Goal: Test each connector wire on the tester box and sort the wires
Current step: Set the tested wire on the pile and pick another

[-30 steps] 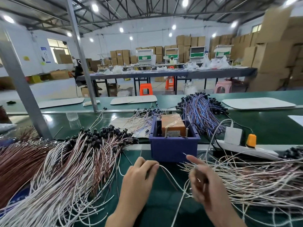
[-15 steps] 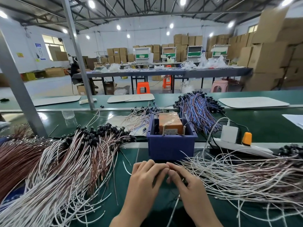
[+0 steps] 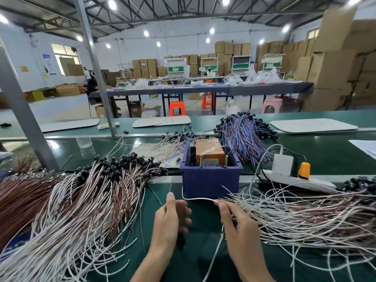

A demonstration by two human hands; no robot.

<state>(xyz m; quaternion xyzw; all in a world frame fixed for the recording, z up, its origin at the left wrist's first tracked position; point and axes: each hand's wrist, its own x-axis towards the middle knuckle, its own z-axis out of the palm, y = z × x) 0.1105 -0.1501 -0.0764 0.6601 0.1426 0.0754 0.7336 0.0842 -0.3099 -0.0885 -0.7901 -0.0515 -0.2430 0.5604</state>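
The tester, an orange box (image 3: 209, 152), sits inside a blue plastic bin (image 3: 210, 180) at the middle of the green bench. Just in front of the bin, my right hand (image 3: 237, 222) pinches a white connector wire (image 3: 198, 198) whose free end curves up toward the bin; the rest of the wire trails down toward me. My left hand (image 3: 171, 216) is beside it with fingers spread, holding nothing that I can see. A big pile of white and brown wires with black connectors (image 3: 85, 192) lies at the left. Another spread of white wires (image 3: 305, 212) lies at the right.
Behind the bin lie a bundle of blue and brown wires (image 3: 246, 137) and a smaller loose bunch (image 3: 171, 145). A white power strip with a charger and an orange plug (image 3: 293, 176) lies at the right. A grey metal post (image 3: 22, 112) stands at the left.
My hands were together on the wire half a second ago; they have drawn apart, and the right hand now holds the white wire stretched out in front of the bin.
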